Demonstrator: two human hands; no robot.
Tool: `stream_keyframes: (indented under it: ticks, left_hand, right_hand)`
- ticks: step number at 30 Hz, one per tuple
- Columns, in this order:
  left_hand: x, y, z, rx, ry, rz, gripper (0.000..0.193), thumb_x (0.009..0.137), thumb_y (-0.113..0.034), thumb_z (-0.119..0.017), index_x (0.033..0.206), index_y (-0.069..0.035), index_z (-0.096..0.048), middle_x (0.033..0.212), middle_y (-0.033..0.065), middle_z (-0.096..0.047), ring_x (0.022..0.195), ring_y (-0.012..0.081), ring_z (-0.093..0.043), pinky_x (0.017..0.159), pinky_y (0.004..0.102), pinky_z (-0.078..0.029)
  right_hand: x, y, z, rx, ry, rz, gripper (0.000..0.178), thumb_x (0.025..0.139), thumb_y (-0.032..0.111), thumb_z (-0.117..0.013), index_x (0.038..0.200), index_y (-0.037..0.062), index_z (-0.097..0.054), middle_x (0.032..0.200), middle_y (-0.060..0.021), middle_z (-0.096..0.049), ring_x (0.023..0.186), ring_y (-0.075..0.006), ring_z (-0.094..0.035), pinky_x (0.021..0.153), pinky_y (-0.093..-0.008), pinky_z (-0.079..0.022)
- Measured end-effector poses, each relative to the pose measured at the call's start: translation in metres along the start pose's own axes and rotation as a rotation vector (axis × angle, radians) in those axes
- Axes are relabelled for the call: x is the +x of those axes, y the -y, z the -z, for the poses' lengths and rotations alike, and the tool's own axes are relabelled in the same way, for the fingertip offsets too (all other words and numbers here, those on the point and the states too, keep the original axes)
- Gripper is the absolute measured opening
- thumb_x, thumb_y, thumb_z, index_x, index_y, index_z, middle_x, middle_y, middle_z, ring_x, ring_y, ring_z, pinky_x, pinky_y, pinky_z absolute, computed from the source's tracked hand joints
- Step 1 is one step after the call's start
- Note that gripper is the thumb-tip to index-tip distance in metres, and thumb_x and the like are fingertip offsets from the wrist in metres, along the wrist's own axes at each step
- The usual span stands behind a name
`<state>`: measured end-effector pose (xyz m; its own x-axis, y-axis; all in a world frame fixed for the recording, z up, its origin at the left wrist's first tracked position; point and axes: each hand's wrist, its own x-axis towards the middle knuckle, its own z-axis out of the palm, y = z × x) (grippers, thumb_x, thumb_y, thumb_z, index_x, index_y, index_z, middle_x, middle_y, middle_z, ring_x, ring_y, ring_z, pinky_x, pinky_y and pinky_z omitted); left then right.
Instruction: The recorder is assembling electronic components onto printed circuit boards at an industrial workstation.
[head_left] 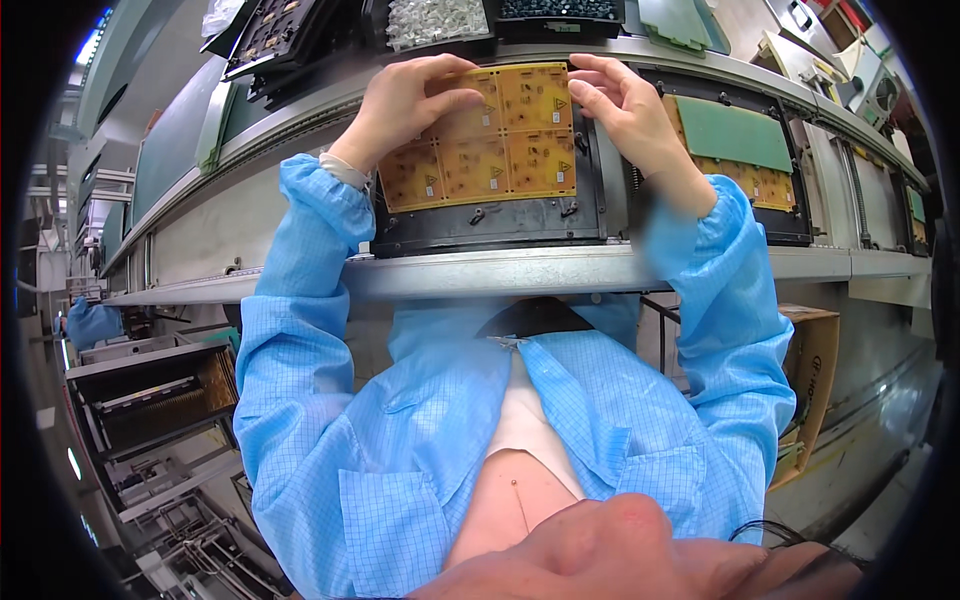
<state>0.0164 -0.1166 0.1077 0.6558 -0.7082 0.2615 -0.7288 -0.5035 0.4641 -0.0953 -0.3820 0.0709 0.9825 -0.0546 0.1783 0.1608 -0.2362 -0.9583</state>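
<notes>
A yellow circuit board panel (541,160), divided into several sections with small white labels, lies in a black carrier frame (480,232) in front of me. My left hand (405,108) reaches over the panel's upper left part, thumb and forefinger apart, covering that corner. At the upper right edge is my right hand (625,105), its fingers curved and the thumb a little apart from them. No part shows between the fingers of either hand. Whether the fingertips press on the panel's edges is hard to make out.
The carrier rests on a metal conveyor rail (500,273). To its right, another black carrier holds a yellow panel partly under a green sheet (735,135). Beyond the rail stand a bin of pale small parts (437,22), a bin of dark parts (560,10) and stacked black trays (280,38).
</notes>
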Motion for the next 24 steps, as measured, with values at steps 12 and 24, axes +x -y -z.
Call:
stream_keyframes:
  ticks: [12,24]
  left_hand:
    - [0.000,0.017,-0.025,0.038,0.075,-0.068,0.048,0.086,-0.035,-0.078,0.124,-0.008,-0.066,0.109,0.0077,-0.061,0.103,0.0240,-0.061,0.088,0.0360,-0.052]
    - [-0.037,0.017,-0.022,0.245,-0.059,-0.166,0.041,0.078,-0.030,-0.079,0.112,-0.010,-0.068,0.112,0.0072,-0.064,0.110,0.0288,-0.056,0.097,0.0420,-0.044]
  right_hand:
    - [-0.013,-0.007,0.007,-0.199,-0.061,0.050,0.025,0.099,0.015,-0.062,0.120,0.0020,-0.068,0.116,-0.0082,-0.069,0.100,-0.0157,-0.064,0.087,-0.0290,-0.053]
    - [-0.033,-0.008,-0.008,-0.740,-0.054,0.273,0.015,0.089,0.009,-0.068,0.102,0.0024,-0.072,0.118,-0.0137,-0.063,0.117,-0.0348,-0.054,0.100,-0.0420,-0.045]
